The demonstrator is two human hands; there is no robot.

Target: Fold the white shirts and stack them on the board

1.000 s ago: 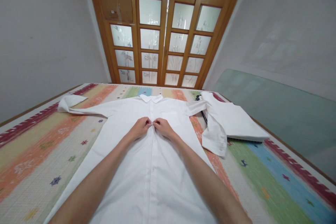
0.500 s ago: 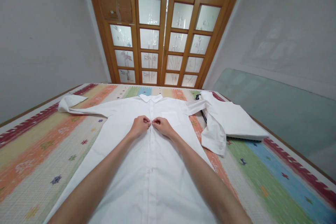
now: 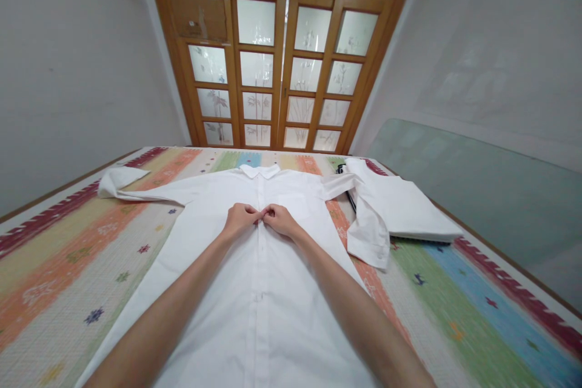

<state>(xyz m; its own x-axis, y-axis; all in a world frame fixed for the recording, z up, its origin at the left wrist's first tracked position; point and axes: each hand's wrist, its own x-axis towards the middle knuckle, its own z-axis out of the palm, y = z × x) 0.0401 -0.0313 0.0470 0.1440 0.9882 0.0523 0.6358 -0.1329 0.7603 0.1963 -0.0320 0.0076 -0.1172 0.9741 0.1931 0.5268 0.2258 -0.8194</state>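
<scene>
A white long-sleeved shirt (image 3: 218, 309) lies front up, its collar (image 3: 259, 171) at the far end and its button placket running down the middle. At chest height, my left hand (image 3: 242, 218) pinches the placket from the left side. My right hand (image 3: 279, 219) pinches the same spot from the right, and the fingertips of both hands meet. Whatever button is between them is hidden by the fingers. The left sleeve in view stretches outward with its cuff end (image 3: 120, 180) folded over; the sleeve on the right bends down toward its cuff (image 3: 370, 248).
Under the shirt is a colourful striped cloth (image 3: 454, 303) on a table. A stack of folded white cloth (image 3: 411, 209) sits at the right, partly under the sleeve, with something dark beneath. Beyond the table are wooden glazed doors (image 3: 280, 66); a pale green panel (image 3: 477, 176) stands at right.
My fingertips have come closer together on the placket, with the left thumb and fingers now touching the right ones. The shirt stays in place; the view has shifted slightly.
</scene>
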